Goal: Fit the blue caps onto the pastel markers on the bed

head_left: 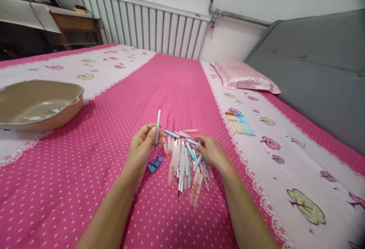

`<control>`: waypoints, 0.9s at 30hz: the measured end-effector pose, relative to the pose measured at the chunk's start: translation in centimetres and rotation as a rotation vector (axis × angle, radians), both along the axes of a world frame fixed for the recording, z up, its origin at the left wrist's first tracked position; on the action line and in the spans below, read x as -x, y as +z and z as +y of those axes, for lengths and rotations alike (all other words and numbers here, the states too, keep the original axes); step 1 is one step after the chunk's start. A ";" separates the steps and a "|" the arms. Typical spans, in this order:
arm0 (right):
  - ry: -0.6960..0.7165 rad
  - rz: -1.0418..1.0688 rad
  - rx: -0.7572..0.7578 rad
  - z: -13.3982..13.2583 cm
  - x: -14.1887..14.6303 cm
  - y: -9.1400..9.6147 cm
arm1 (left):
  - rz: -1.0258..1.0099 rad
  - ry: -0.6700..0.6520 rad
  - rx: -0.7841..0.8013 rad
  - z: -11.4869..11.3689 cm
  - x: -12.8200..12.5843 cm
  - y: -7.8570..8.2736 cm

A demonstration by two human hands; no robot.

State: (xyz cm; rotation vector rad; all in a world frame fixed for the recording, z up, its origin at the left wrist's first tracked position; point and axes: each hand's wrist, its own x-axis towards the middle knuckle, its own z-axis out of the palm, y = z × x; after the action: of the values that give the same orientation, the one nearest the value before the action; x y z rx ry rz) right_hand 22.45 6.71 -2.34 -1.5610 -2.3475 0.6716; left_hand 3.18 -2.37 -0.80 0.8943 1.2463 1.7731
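Midway along the bed's [176,81] near edge, the left hand [143,143] pinches a white pen [157,124] upright, while the right hand [211,151], fingers half curled, rests on the pile [181,162] beside blue caps [155,164]; whether it grips any cannot be told.

Two hands are in view. One white pen [158,121] stands upright in the fingers of the left hand [144,144]. Between those fingers and the fingers of the right hand [212,152] lies one loose pile of pens [184,161]. They overlap too much for an exact count, roughly twenty or more. Just below the left fingers sit about four small blue caps [155,163]. Well beyond the right fingers lies one neat row of pens [240,123], about ten. Far left of the left fingers stands one tan basin [68,106]; far beyond the right fingers lies one pink pillow [245,77].
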 end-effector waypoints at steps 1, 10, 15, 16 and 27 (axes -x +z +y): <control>-0.011 -0.003 -0.004 0.0 -0.1 0.2 | -0.001 0.000 -0.001 0.0 0.0 0.0; -0.097 -0.051 -0.039 0.3 -1.1 1.5 | 0.005 0.000 -0.005 0.0 0.0 0.0; -0.085 -0.094 -0.014 0.5 -1.3 0.7 | 0.010 -0.004 -0.001 0.0 -0.1 0.1; -0.077 -0.097 -0.006 0.5 -1.3 0.6 | 0.010 -0.004 -0.001 0.0 -0.1 0.1; -0.074 -0.025 -0.083 -0.1 -0.9 1.5 | -0.001 0.001 -0.009 0.1 0.0 -0.1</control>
State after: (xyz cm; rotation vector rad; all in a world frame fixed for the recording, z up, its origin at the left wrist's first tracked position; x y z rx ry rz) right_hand 23.37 6.63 -0.81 -1.6200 -2.2917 0.5340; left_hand 3.22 -2.24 -0.89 0.8983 1.2394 1.7810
